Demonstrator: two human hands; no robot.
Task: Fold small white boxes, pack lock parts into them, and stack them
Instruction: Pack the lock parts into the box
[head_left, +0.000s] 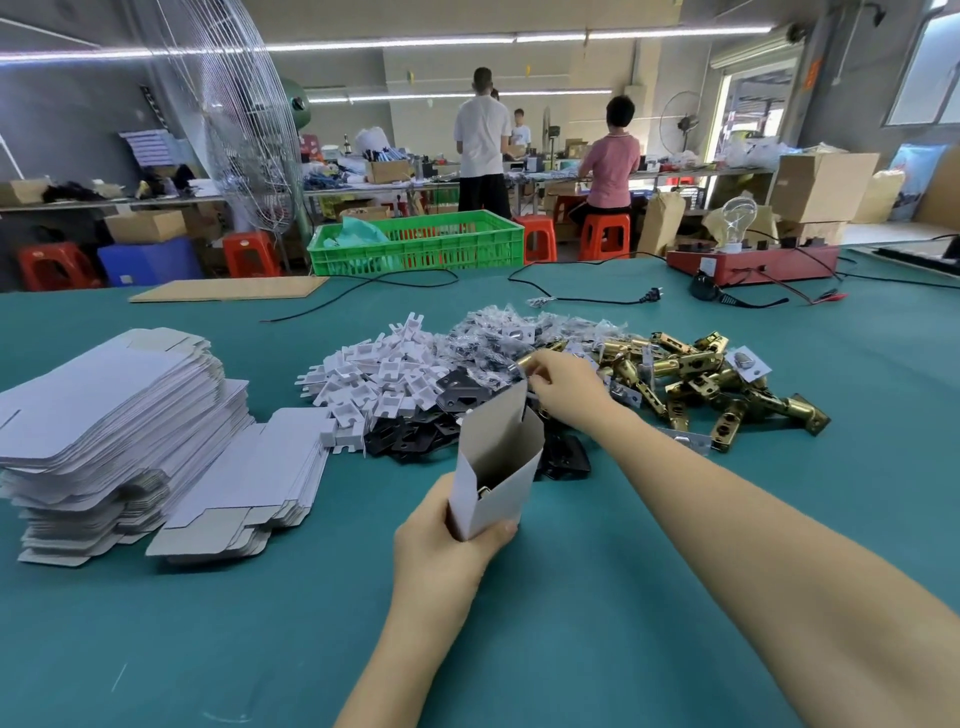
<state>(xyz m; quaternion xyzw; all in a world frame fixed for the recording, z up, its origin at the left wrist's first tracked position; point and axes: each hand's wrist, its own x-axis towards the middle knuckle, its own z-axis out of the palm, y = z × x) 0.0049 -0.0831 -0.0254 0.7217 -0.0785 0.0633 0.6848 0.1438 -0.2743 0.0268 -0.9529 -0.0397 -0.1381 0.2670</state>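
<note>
Left hand (447, 540) gripping open white box (496, 462), frame centre; right hand (563, 387) pinching brass latch (524, 362) above parts pile (519, 374).

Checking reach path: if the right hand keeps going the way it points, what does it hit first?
Likely the pile of clear small-parts bags just past the right hand, which already pinches a brass piece; depth is uncertain.

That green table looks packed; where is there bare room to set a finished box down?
Bare green table lies nearest the person, around both forearms, and left of the left hand below the flat box stacks. The middle is crowded: white clips, black plates, bagged parts, brass latches.
</note>
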